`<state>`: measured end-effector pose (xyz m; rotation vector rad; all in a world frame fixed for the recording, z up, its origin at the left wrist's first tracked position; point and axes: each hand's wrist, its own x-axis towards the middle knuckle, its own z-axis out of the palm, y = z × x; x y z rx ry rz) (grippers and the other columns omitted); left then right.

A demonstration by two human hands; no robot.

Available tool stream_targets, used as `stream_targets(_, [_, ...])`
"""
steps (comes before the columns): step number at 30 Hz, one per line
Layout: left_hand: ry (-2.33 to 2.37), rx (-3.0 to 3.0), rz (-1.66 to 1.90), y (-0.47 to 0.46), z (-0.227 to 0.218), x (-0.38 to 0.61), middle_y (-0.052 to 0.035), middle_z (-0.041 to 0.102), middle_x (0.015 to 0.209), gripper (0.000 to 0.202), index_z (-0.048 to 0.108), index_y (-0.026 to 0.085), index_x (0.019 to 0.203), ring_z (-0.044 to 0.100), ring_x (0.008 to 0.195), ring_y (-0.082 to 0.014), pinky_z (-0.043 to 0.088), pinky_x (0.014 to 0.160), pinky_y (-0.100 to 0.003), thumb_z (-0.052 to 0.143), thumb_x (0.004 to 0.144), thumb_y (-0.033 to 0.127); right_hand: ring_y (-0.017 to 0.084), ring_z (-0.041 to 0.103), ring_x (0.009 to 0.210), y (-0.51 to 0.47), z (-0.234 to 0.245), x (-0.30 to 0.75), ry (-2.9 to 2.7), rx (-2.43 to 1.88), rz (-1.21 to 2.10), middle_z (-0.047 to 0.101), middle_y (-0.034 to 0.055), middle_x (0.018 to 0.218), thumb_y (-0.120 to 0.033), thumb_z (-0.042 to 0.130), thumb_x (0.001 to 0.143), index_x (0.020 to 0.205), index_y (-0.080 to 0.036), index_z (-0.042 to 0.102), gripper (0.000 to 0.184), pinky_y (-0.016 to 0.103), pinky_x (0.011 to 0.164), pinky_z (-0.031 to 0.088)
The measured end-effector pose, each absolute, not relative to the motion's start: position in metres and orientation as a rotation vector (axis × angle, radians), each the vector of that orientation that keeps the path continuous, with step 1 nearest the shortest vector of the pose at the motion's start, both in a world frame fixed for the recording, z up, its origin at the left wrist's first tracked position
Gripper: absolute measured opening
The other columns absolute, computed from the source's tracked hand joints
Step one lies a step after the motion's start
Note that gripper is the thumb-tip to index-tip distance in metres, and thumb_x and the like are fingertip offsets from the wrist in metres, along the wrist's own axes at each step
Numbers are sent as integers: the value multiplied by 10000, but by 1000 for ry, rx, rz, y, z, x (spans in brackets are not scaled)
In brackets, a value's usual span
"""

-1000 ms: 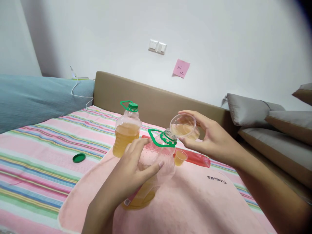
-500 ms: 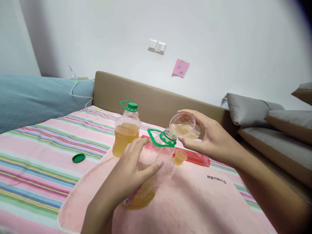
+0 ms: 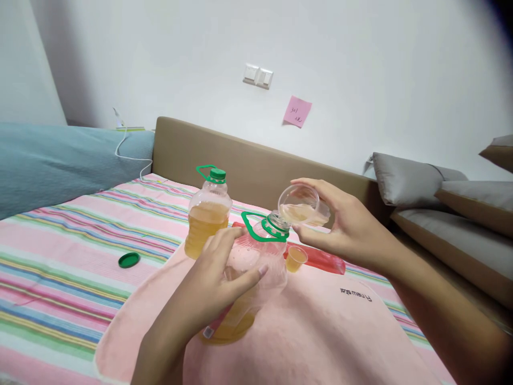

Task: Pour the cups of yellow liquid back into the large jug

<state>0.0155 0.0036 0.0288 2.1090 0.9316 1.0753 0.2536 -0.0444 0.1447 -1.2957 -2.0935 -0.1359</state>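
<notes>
My left hand point(image 3: 224, 278) is wrapped round a clear plastic bottle point(image 3: 272, 267), which leans to the right. Amber liquid lies in its lower part, and its uncapped neck carries a green ring handle point(image 3: 256, 229). In my right hand point(image 3: 340, 219) a clear plastic cup point(image 3: 300, 206) is tipped sideways, its rim at the bottle's mouth and pale yellow liquid along its lower side. Behind the held bottle stands a small cup point(image 3: 296, 259) of amber liquid. A second bottle point(image 3: 208, 216), green-capped and about half full, is upright to the left.
A loose green cap point(image 3: 129, 260) lies on the striped bedsheet point(image 3: 60, 272). Under the bottles is a pink mat point(image 3: 320, 326), with a red plastic packet point(image 3: 324, 259) at its far edge. A tan headboard point(image 3: 256, 166) runs behind; grey cushions point(image 3: 417, 182) are stacked at right.
The cup in my right hand is tipped slightly further toward the bottle's mouth, and its liquid looks a little less. The left hand and both bottles stay in place.
</notes>
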Motion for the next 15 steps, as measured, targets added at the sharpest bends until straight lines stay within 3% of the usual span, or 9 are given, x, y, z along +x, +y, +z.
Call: stream_targets(15, [924,2104,1045,6,27,14,-83,536,1530,679,460,326,1515,478,1428,-361,433,1158,-526,639,922,605,269,606,1181,-43,149,250,-2165,-1295,-283,616,54,1308,-295,677,826,1426,-215,546,619,411,1007,496])
